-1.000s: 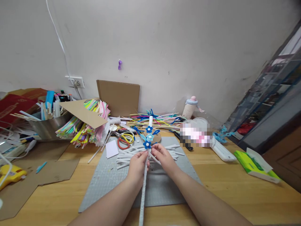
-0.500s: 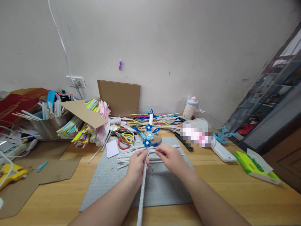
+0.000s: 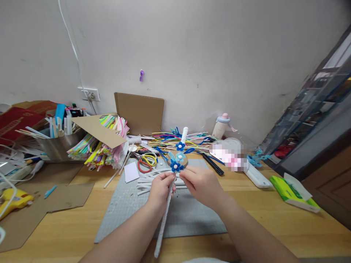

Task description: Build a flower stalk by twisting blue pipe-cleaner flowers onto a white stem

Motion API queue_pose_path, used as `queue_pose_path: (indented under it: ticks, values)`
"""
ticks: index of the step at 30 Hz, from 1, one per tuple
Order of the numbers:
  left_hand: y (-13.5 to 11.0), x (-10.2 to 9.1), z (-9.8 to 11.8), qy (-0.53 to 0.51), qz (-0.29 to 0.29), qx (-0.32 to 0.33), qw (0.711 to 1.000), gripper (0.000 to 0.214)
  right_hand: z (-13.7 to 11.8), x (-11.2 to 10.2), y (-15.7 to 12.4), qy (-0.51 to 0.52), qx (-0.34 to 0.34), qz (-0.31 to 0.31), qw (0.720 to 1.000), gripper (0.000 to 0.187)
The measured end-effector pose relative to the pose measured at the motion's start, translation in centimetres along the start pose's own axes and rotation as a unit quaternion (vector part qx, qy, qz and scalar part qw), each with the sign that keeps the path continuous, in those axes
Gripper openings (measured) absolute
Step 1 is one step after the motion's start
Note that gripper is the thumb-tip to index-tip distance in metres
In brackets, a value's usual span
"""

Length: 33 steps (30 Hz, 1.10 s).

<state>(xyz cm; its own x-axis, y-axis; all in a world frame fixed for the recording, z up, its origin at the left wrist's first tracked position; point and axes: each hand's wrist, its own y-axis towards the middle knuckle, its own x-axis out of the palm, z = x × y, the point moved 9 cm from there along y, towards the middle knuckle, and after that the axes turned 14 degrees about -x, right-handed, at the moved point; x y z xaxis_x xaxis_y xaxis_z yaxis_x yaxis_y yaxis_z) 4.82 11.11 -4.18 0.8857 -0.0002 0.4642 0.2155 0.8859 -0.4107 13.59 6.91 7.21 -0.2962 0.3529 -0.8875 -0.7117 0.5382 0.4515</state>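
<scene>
My left hand (image 3: pixel 159 189) is closed round a long white fuzzy stick (image 3: pixel 163 223) that runs from the lower middle up past my fingers. Small blue pipe-cleaner flowers (image 3: pixel 175 166) sit on the stick just above my fingers. My right hand (image 3: pixel 201 184) is pinched at the stick right below the lowest flower, fingertips touching my left thumb. Both hands hover over a grey cutting mat (image 3: pixel 123 212), above a pile of white pipe cleaners (image 3: pixel 146 180).
Coloured pipe cleaners (image 3: pixel 106 146) spill from a cardboard box at the left, more (image 3: pixel 170 138) lie by the wall. Scissors (image 3: pixel 146 159), a metal tin of sticks (image 3: pixel 56 144), a yellow glue gun (image 3: pixel 13 202), a small bottle (image 3: pixel 221 125) and a green tissue pack (image 3: pixel 293 190) stand around.
The stick has tilted, its flowered top swinging right and up. My right hand came back in from the right and pinches at the lowest flower again.
</scene>
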Motion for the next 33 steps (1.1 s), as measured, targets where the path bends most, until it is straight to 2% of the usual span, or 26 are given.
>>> queue_pose_path:
  ticks: [4,6,8,11,16,20,23,26,29,31,32,33]
  values:
    - [-1.3,0.5,1.4,0.061,0.029,0.024,0.997,0.018,-2.1,-1.5,1.3,-0.045,-0.101,-0.062,0.992,0.016]
    - [-2.2,0.9,2.5,0.14,0.058,0.054,0.987,0.013,-3.2,-2.4,2.1,-0.045,-0.151,-0.092,0.983,0.014]
    - [-3.0,1.5,3.5,0.231,0.076,0.086,0.966,0.01,-3.7,-3.3,3.0,-0.026,-0.171,-0.122,0.977,0.015]
    - [-4.2,3.0,4.9,0.324,0.057,0.155,0.932,0.012,-3.2,-4.0,4.4,0.039,-0.142,-0.16,0.976,0.015]
    - [-6.4,5.0,6.5,0.387,0.008,0.265,0.883,0.01,-1.3,-3.7,5.9,0.115,-0.078,-0.231,0.963,0.024]
    - [-7.7,6.3,5.9,0.431,-0.044,0.263,0.862,0.012,-1.0,-3.3,6.0,0.141,-0.088,-0.288,0.943,0.015]
    - [-8.8,7.1,5.4,0.448,-0.082,0.258,0.852,0.013,-1.2,-2.8,5.4,0.202,-0.107,-0.314,0.921,0.012]
    - [-9.5,7.4,4.9,0.452,-0.106,0.246,0.851,0.011,-0.8,-1.7,4.3,0.275,-0.098,-0.337,0.895,0.005]
    - [-9.2,6.9,4.4,0.41,-0.134,0.184,0.883,0.006,-0.1,-0.7,2.4,0.394,-0.056,-0.335,0.854,0.005]
    - [-8.6,6.4,4.0,0.346,-0.163,0.116,0.917,0.008,1.2,-0.3,1.3,0.469,0.024,-0.276,0.839,0.007]
    - [-8.2,6.2,3.7,0.308,-0.179,0.085,0.931,0.011,2.6,-0.5,1.0,0.485,0.09,-0.197,0.847,0.01]
    - [-7.9,6.1,3.6,0.27,-0.19,0.059,0.942,0.014,4.6,-1.2,0.4,0.478,0.163,-0.087,0.858,0.014]
